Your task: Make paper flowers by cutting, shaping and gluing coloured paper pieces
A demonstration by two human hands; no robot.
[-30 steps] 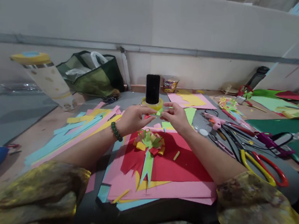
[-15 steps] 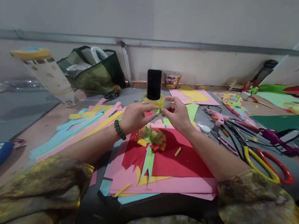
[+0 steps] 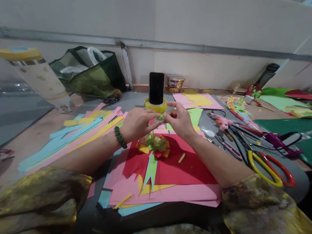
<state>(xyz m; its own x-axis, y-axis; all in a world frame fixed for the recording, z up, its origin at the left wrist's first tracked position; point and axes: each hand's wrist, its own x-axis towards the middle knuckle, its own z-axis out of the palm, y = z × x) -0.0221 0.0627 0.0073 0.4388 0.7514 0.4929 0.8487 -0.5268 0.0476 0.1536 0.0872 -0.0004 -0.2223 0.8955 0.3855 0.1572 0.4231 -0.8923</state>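
Note:
My left hand (image 3: 138,124) and my right hand (image 3: 179,120) meet above the far edge of a red paper sheet (image 3: 195,171). Between their fingertips is a small light green paper piece (image 3: 160,118), pinched from both sides; its exact shape is partly hidden by the fingers. Just below the hands, a paper flower (image 3: 154,143) with green, yellow and red strips lies on the red sheet. Two green ribbon-like paper tails (image 3: 151,169) with notched ends hang from it. Pink sheets (image 3: 203,197) stick out from under the red one.
A phone (image 3: 156,88) leans upright on a yellow tape roll (image 3: 157,105) behind my hands. Cut paper strips (image 3: 77,134) lie to the left, near a tilted tumbler (image 3: 43,80). Scissors (image 3: 266,168), a pink glue gun (image 3: 223,122) and other tools crowd the right side.
The view has shifted slightly to the right. Both hands stay together at the green paper piece, which shows a little more between the fingertips now.

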